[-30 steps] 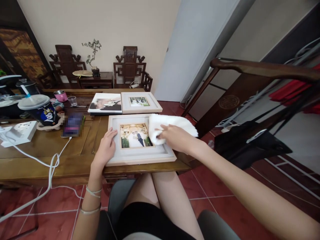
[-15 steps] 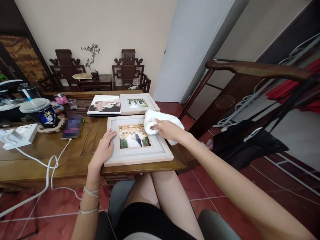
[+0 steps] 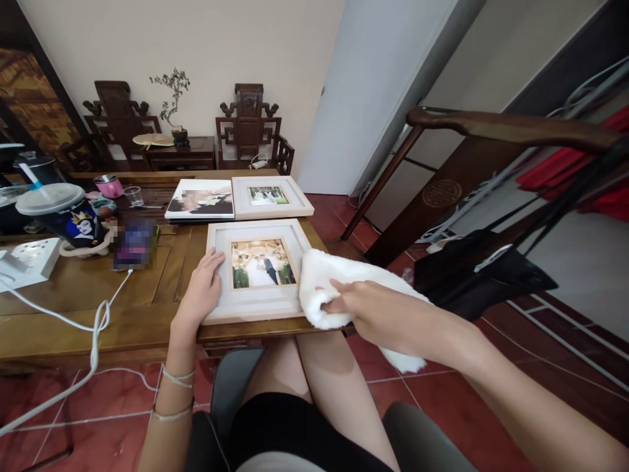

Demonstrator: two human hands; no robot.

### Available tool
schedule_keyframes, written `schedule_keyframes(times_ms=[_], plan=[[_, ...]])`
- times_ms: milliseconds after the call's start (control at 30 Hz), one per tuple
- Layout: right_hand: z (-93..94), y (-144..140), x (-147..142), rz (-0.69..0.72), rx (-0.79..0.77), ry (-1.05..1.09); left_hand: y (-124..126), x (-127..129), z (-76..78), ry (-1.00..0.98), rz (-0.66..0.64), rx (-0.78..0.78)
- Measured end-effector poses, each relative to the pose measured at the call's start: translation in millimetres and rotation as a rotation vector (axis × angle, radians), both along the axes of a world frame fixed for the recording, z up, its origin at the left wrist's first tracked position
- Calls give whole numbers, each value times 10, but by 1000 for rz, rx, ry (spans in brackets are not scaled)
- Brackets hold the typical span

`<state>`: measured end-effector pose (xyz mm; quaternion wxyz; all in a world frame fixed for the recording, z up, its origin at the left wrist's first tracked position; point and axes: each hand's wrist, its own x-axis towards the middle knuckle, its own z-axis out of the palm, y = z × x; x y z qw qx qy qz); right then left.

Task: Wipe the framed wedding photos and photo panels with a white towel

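A pale wooden photo frame (image 3: 255, 309) with a wedding picture lies flat at the near edge of the wooden table (image 3: 98, 288). My left hand (image 3: 201, 292) rests flat on the frame's left border. My right hand (image 3: 366, 308) grips a white fluffy cloth (image 3: 329, 278) pressed on the frame's near right corner, part of it hanging off the table edge.
A second framed photo (image 3: 272, 196) and a photo print (image 3: 200, 199) lie farther back. To the left are a phone (image 3: 133, 244), a lidded cup (image 3: 63, 211), a power strip (image 3: 27, 261) and white cables. A dark rack (image 3: 491, 196) stands on the right.
My right hand has swept the cloth from the frame's upper right edge down to its near right corner. The left hand has stayed on the left border.
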<state>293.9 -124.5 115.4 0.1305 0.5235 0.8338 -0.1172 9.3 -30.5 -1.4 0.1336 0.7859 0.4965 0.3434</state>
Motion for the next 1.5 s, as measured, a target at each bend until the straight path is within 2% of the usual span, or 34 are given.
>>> schedule_keyframes(times_ms=[100,200,300,367,467,533,600,700,800,900,967,1033,1200,1300,1400,1500], plan=[[115,54,-48,20,-74,25,-5,-3,-1,-8,-4,-12],[96,350,-109,-4,-17,59,-9,-11,-2,-13,-16,-17],[-83,800,-187,-38,231,36,-11,-18,3,-9,-27,-23],[-247,1103,-238,16,386,30,-11,-18,8,-3,-21,-27],[-452,1383,-294,132,438,-21,-9,-14,11,-4,-5,-27],[-515,1372,-317,159,411,-51,-5,-11,7,-11,-4,-22],[-497,1196,-329,177,366,-63,1,-9,-4,-17,-9,-15],[-335,745,-341,190,234,-82,11,-8,-26,-25,-5,-2],[-111,326,-374,141,73,-81,15,-7,-43,-17,1,9],[16,151,-429,111,-15,-44,10,-9,-41,1,-7,10],[-9,201,-468,95,-18,-3,2,-11,-31,9,-13,2],[-125,367,-502,68,43,32,-5,-14,-19,10,-18,-7],[-543,1048,-560,69,379,53,-7,-26,-2,-7,-28,-27],[-693,1365,-585,64,481,46,3,-31,0,-1,-30,-27],[-722,1402,-579,95,457,37,9,-31,-1,4,-25,-25],[-599,1135,-530,171,351,32,8,-24,-6,9,-20,-26]])
